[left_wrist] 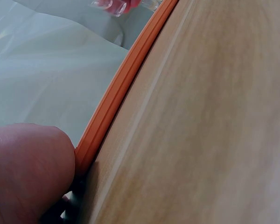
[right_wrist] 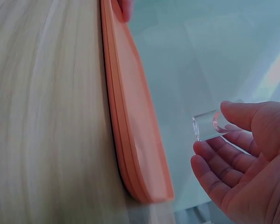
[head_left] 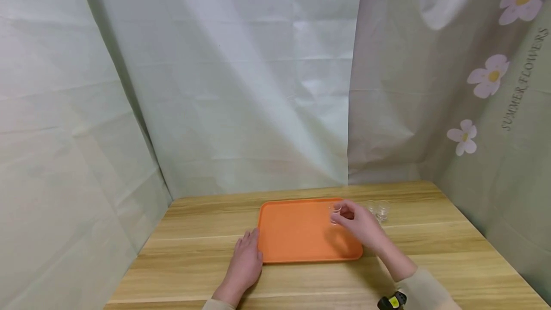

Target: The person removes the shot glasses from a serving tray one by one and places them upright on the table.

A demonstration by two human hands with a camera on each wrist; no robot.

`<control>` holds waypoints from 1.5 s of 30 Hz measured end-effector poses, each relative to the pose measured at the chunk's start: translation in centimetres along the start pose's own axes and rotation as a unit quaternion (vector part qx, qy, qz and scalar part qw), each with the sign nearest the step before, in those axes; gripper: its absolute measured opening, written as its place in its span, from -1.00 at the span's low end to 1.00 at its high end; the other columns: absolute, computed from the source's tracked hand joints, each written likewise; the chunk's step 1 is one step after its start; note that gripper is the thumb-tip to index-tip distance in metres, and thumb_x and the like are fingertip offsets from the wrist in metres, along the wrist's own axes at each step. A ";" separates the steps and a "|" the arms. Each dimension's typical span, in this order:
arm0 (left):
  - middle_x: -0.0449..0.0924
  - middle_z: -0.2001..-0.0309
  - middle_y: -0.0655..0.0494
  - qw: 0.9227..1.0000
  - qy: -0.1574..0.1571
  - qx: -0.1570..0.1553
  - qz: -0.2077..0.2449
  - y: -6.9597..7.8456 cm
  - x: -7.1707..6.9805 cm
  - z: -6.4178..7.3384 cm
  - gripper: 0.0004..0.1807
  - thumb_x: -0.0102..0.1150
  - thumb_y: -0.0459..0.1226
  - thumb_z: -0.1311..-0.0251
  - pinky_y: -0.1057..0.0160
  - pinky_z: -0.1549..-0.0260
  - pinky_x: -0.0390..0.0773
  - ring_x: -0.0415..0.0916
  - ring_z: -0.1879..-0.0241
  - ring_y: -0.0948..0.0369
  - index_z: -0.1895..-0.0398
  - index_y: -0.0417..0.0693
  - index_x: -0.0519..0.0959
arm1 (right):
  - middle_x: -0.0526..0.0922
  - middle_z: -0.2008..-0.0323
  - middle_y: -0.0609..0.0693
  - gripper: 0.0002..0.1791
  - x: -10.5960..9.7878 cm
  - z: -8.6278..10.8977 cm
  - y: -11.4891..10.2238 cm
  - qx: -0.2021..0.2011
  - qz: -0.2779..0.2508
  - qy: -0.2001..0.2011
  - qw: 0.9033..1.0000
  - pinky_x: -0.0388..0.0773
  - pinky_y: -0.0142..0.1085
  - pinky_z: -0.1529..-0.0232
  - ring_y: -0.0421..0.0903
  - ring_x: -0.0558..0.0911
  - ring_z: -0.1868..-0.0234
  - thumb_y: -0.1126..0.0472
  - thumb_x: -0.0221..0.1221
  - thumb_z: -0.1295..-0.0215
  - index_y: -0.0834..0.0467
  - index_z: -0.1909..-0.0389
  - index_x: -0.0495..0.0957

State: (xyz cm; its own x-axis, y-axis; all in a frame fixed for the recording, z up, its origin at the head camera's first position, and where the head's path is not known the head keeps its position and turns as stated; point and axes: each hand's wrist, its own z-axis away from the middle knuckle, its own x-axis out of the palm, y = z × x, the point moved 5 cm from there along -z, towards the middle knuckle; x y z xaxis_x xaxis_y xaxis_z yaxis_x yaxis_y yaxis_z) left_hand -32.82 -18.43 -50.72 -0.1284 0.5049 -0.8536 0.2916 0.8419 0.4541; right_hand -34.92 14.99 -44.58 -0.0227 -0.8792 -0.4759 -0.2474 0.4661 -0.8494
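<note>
An orange tray [head_left: 292, 236] lies flat on the wooden table. My left hand [head_left: 244, 263] rests at its left edge, fingers stretched forward along the rim; in the left wrist view the thumb [left_wrist: 30, 163] touches the tray's side wall [left_wrist: 114, 95]. Above the tray's right part, my right hand [head_left: 360, 226] pinches a small clear shot glass [head_left: 334, 214] between thumb and fingers. In the right wrist view that shot glass [right_wrist: 206, 126] is held off the tray, its far end partly hidden behind the thumb.
Further clear shot glasses [head_left: 381, 211] stand on the table [head_left: 439, 248] right of the tray, partly behind the right hand. Pale curtains [head_left: 241, 109] hang round the table's back and sides. A dark band with a yellow-green patch [head_left: 392, 301] is on the right wrist.
</note>
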 end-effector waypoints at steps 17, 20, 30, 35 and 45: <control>0.48 -0.46 -0.44 1.000 0.020 0.022 -0.006 -0.1 0.0 0.0 -0.39 0.12 -0.49 -0.44 -0.43 -0.55 0.21 0.32 -0.52 -0.42 -0.53 -0.53 0.38 | 0.80 0.11 -0.04 -0.57 -4.6 2.2 1.3 0.025 0.032 0.024 0.999 0.71 -0.32 0.11 -0.08 0.80 0.04 0.04 0.40 -0.54 0.21 -0.25 0.69; 0.48 -0.46 -0.46 0.999 0.023 0.025 -0.001 -0.1 0.0 0.0 -0.39 0.13 -0.49 -0.43 -0.44 -0.54 0.21 0.32 -0.52 -0.43 -0.52 -0.54 0.38 | 0.80 0.09 -0.01 -0.54 -5.7 2.5 1.6 0.025 0.037 0.030 0.999 0.71 -0.32 0.14 -0.06 0.79 0.03 0.02 0.40 -0.54 0.24 -0.26 0.67; 0.49 -0.44 -0.48 0.999 0.027 0.027 0.004 0.0 0.0 0.1 -0.39 0.13 -0.49 -0.40 -0.46 -0.53 0.21 0.33 -0.51 -0.45 -0.50 -0.56 0.39 | 0.79 -0.05 0.08 -0.49 -9.5 3.4 2.7 0.026 0.101 0.047 0.993 0.71 -0.21 0.03 0.10 0.77 -0.11 0.00 0.37 -0.57 0.28 -0.31 0.64; 0.46 -0.48 -0.44 1.000 0.014 0.018 -0.003 0.0 -0.1 0.0 -0.38 0.14 -0.48 -0.43 -0.42 -0.56 0.19 0.30 -0.54 -0.41 -0.53 -0.53 0.37 | 0.79 -0.05 0.11 -0.46 -11.0 3.4 3.5 0.035 0.110 0.041 0.993 0.73 -0.14 0.02 0.15 0.77 -0.12 -0.01 0.35 -0.59 0.33 -0.31 0.61; 0.46 -0.48 -0.46 1.000 0.008 0.016 -0.009 -0.1 0.0 0.0 -0.38 0.14 -0.48 -0.43 -0.44 -0.55 0.20 0.31 -0.53 -0.42 -0.53 -0.54 0.36 | 0.81 -0.01 0.16 -0.45 -12.2 3.5 5.0 0.048 0.126 0.026 0.990 0.71 0.06 -0.07 0.18 0.76 -0.10 0.01 0.32 -0.62 0.40 -0.30 0.59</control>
State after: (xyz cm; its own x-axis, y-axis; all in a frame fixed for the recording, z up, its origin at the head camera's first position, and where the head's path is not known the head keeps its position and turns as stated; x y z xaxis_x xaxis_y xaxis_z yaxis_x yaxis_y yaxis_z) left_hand -32.84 -18.52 -50.76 -0.1497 0.4925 -0.8574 0.3194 0.8447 0.4295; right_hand -32.53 28.37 -43.82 -0.1233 -0.7360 -0.6656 -0.1334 0.6769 -0.7239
